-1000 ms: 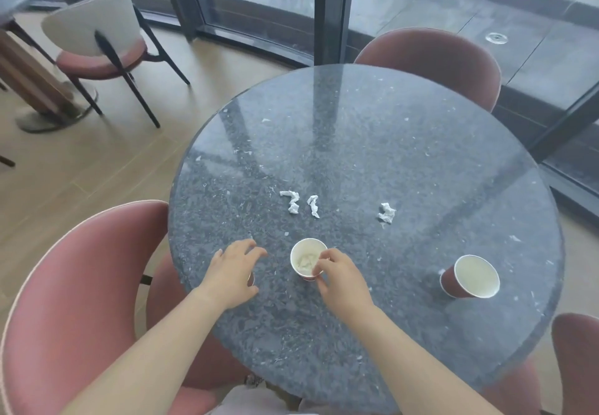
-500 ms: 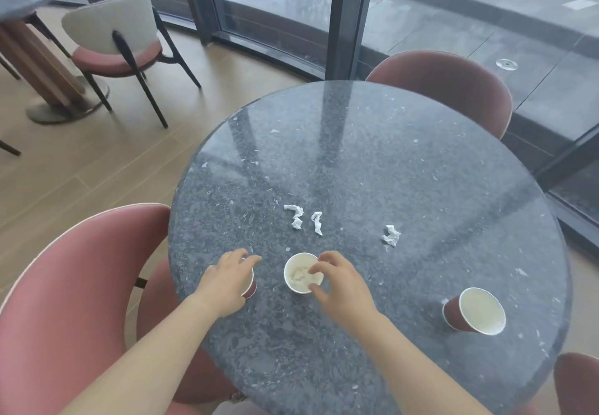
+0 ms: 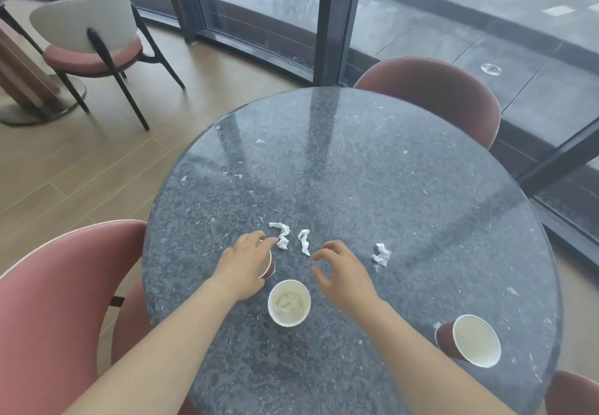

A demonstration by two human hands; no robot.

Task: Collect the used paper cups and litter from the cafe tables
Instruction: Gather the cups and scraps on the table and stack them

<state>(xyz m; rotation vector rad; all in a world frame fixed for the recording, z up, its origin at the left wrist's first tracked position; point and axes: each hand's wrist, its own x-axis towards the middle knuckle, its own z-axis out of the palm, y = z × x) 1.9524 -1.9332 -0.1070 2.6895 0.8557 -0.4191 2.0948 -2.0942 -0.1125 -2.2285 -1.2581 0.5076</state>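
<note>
On the round dark stone table (image 3: 356, 161), a white-lined red paper cup (image 3: 289, 302) stands upright near me with crumpled tissue inside. My left hand (image 3: 244, 267) lies over a second red cup (image 3: 269, 266), gripping it from above, and its fingertips touch a crumpled tissue (image 3: 281, 238). My right hand (image 3: 340, 273) hovers open with curled fingers just right of another tissue scrap (image 3: 304, 241). A third scrap (image 3: 381, 254) lies further right. A third cup (image 3: 471, 340), which looks empty, stands tilted at the near right.
Pink upholstered chairs surround the table: one at the near left (image 3: 55, 301), one at the far side (image 3: 434, 90) and one at the near right corner (image 3: 573, 395). Another chair (image 3: 87, 38) and a table base stand at the far left. Glass walls run behind.
My right hand has let go of the tissue-filled cup and moved forward toward the scraps. My left hand has slid forward with its cup to the leftmost tissue.
</note>
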